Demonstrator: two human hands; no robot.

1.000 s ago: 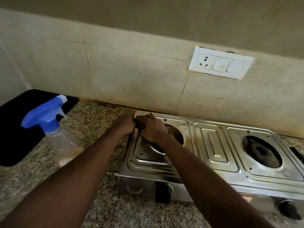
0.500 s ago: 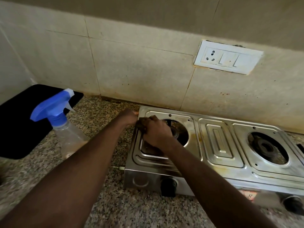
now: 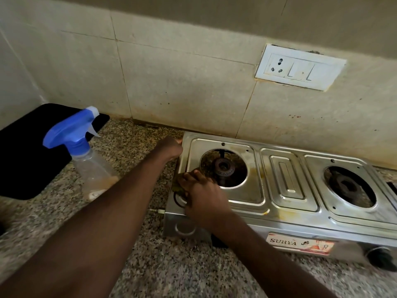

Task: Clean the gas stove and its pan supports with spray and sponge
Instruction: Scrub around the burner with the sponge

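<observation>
My right hand (image 3: 202, 196) grips the sponge (image 3: 178, 187) on the gas stove (image 3: 287, 183), front-left corner; my left hand (image 3: 171, 147) clasps its rear-left edge.

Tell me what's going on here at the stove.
A person is scrubbing a steel gas stove. The right hand presses a green sponge onto the front left corner of the top, beside the left burner. The left hand grips the stove's rear left corner, apparently to steady it. The spray bottle stands untouched on the counter to the left. Neither burner has a pan support on it.
</observation>
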